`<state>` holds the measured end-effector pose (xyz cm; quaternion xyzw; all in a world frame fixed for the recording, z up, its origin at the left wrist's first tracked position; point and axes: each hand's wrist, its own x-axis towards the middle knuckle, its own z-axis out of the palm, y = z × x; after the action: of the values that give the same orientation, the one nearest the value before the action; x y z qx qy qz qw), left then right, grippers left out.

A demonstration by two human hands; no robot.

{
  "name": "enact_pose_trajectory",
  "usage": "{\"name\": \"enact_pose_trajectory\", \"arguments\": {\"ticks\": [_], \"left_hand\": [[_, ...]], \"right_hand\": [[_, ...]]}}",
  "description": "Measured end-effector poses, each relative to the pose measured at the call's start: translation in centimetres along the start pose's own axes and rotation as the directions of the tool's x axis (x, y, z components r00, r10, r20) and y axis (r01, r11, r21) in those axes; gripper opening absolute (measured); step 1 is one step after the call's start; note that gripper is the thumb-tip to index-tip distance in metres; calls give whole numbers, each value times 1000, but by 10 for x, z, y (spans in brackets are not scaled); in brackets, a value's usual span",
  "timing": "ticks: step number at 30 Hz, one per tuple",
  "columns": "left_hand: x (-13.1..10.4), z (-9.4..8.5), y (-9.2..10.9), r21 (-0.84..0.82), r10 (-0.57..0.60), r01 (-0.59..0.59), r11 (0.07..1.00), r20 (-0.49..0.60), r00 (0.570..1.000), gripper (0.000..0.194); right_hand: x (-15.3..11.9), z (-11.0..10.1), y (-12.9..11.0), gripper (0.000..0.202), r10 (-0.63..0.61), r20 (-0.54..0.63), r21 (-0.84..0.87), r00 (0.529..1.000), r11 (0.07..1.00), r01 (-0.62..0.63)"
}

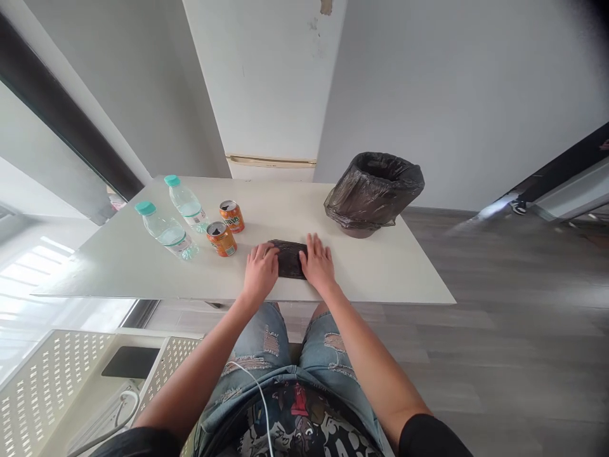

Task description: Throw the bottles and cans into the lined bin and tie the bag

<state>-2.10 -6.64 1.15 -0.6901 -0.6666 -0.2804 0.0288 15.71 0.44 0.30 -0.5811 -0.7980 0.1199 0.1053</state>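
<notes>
Teal is topping the near bottle [170, 235], a clear plastic one that I am picking out through the head camera towards the left edge of the white desk [117, 270]. Just behind it, the far bottle [190, 206], capped in the same colour, is standing by the far left corner.

To their right I am seeing two orange cans. The near can [221, 239] is standing beside the bottles, and the far can [233, 217] is standing just behind it, closer to the far edge; each is showing a dark opening in its top.

The left hand [261, 270] is lying palm down near the middle of the near edge, its fingers loosely bent and close together, with the thumb side touching the left end of the folded black plastic [291, 261]. This piece is lying flat and creased on the desk between both hands, set in a little from the near edge. At its right end, the right hand [318, 263] is resting palm down, fingers spread and pointing towards the far edge, thumb touching the plastic.

Farther right, I am looking at a bin [358, 233] standing towards the far right corner. A dark, wrinkled bag [356, 200] is covering all but its brownish base, its mouth gaping.
</notes>
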Motion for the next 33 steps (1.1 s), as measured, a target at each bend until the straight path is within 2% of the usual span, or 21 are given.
{"name": "enact_pose_trajectory", "arguments": {"ticks": [1, 3, 5, 7, 10, 12, 14, 17, 19, 21, 23, 26, 29, 31, 33], "left_hand": [[-8, -3, 6, -11, -21, 21, 1000, -1, 1000, 42], [-27, -6, 16, -31, 23, -21, 999, 68, 997, 38], [-43, -5, 21, -50, 125, -119, 992, 154, 980, 50], [-53, -3, 21, -53, 194, -187, 981, 207, 959, 64], [-58, -5, 11, -52, 266, -262, 964, 270, 925, 58], [-57, -8, 4, -76, 319, -311, 947, 308, 896, 46], [-57, -13, -2, -109, 372, -357, 928, 326, 869, 33], [-60, -16, -4, -141, 437, -414, 899, 315, 843, 30], [-66, -15, -1, -135, 441, -420, 897, 274, 854, 33], [-72, -11, 3, -121, 412, -394, 911, 219, 885, 33], [-77, -7, 8, -129, 369, -351, 928, 175, 913, 32], [-78, -4, 15, -201, 282, -251, 947, 140, 949, 30], [-70, -4, 19, -309, 148, -109, 945, 105, 983, 23], [-61, -4, 21, -369, 52, -13, 929, 96, 994, 23], [-51, -3, 22, -400, -47, 87, 912, 109, 993, 29]], "right_hand": [[-5, -1, -2, 70, 62, 13, 28, 998, 998, -62], [-22, -7, -5, 75, 118, 71, 83, 990, 989, -124], [-47, -16, -2, 76, 56, 157, 137, 986, 988, -78], [-72, -32, 9, 73, -17, 196, 182, 980, 983, -20], [-99, -59, 34, 63, -31, 116, 168, 993, 986, 11], [-103, -73, 53, 57, -120, 53, 102, 991, 988, 114], [-99, -80, 70, 64, -306, 72, 41, 949, 952, 304], [-89, -71, 84, 86, -532, 212, 20, 820, 841, 541], [-86, -59, 85, 93, -601, 270, 37, 753, 787, 615], [-86, -46, 84, 88, -638, 266, 65, 723, 760, 647], [-88, -37, 83, 78, -644, 212, 105, 735, 763, 638], [-90, -31, 85, 68, -615, 100, 209, 782, 782, 587], [-87, -30, 79, 49, -541, -6, 329, 841, 793, 513], [-83, -29, 69, 39, -388, -103, 417, 916, 819, 394], [-76, -27, 55, 41, -190, -156, 521, 969, 818, 244]]}}
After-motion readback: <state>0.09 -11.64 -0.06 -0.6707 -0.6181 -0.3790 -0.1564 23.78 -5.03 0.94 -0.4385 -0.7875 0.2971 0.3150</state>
